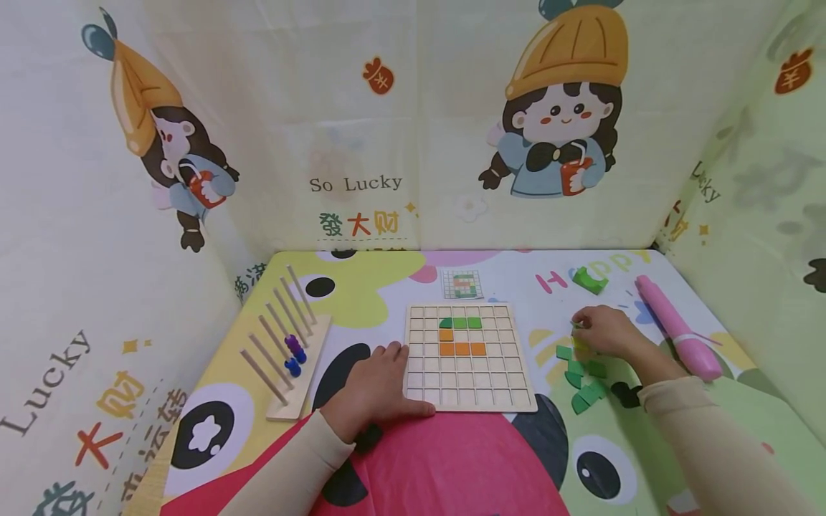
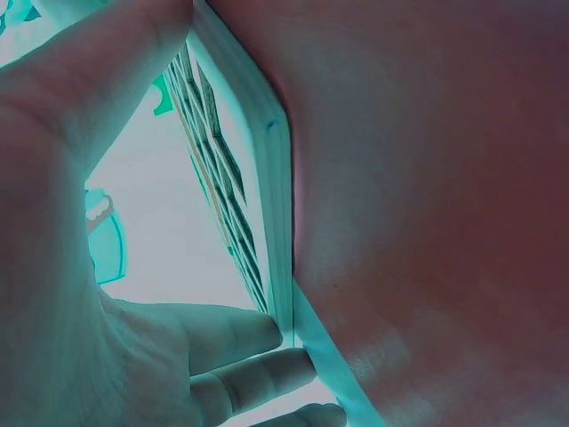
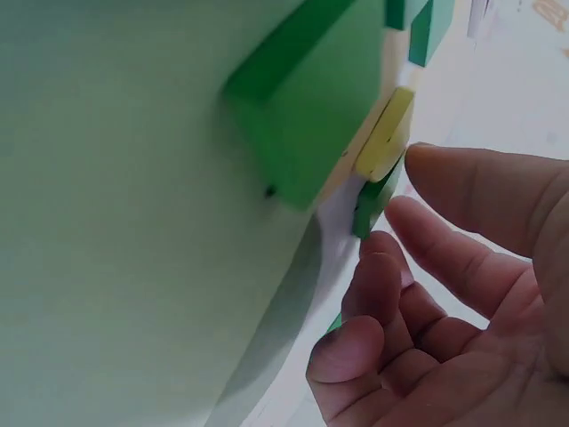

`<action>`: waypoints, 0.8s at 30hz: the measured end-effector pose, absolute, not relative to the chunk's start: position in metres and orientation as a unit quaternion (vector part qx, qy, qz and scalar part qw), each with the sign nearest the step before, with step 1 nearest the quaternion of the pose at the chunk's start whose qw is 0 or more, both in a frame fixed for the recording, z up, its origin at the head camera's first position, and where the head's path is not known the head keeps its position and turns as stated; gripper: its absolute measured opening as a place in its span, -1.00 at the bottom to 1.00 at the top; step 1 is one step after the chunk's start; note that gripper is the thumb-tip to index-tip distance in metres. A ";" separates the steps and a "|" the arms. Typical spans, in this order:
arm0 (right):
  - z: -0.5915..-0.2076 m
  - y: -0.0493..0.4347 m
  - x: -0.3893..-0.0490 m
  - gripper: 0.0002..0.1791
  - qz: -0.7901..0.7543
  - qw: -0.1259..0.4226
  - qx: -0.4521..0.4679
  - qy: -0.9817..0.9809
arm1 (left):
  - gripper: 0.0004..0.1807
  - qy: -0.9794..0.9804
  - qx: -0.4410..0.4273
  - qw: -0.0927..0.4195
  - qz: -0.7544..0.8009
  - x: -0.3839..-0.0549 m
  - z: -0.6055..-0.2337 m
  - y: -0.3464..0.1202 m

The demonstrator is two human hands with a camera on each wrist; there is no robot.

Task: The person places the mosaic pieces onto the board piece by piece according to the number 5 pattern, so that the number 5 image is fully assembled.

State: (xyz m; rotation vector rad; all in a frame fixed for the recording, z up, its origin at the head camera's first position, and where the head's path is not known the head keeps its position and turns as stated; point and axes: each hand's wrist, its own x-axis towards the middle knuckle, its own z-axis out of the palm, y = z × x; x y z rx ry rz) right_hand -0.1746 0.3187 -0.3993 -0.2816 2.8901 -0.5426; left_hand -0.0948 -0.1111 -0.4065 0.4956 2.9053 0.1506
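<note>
A wooden grid board (image 1: 471, 394) lies flat in the middle of the table, bearing a few green tiles (image 1: 460, 323) and several orange tiles (image 1: 462, 349). My left hand (image 1: 381, 383) rests against its lower left corner, thumb along the near edge and fingers at the left side; the left wrist view shows the board's edge (image 2: 276, 196) between them. To the right of the board, my right hand (image 1: 606, 330) pinches a small green tile (image 3: 375, 203) between thumb and forefinger. Below that hand lie loose green tiles (image 1: 589, 394) and a yellow tile (image 3: 387, 138).
A small printed pattern card (image 1: 462, 284) lies behind the board. At left stands a wooden peg rack (image 1: 284, 408) with blue and purple beads (image 1: 293, 367). A green curved block (image 1: 590, 280) and a long pink object (image 1: 677, 326) lie at right. Printed cloth walls surround the table.
</note>
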 end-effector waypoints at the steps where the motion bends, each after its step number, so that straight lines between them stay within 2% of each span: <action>1: -0.400 0.320 -0.174 -0.64 -0.181 0.092 -0.096 0.975 | 0.33 0.980 0.168 0.094 0.052 -0.095 -0.407 -0.111; 14: -0.401 0.322 -0.171 -0.72 -0.193 0.099 -0.069 0.974 | 0.30 0.981 0.169 0.087 0.045 -0.094 -0.406 -0.110; 24: -0.402 0.318 -0.171 -0.79 -0.209 0.077 -0.077 0.972 | 0.31 0.980 0.169 0.091 0.046 -0.092 -0.405 -0.110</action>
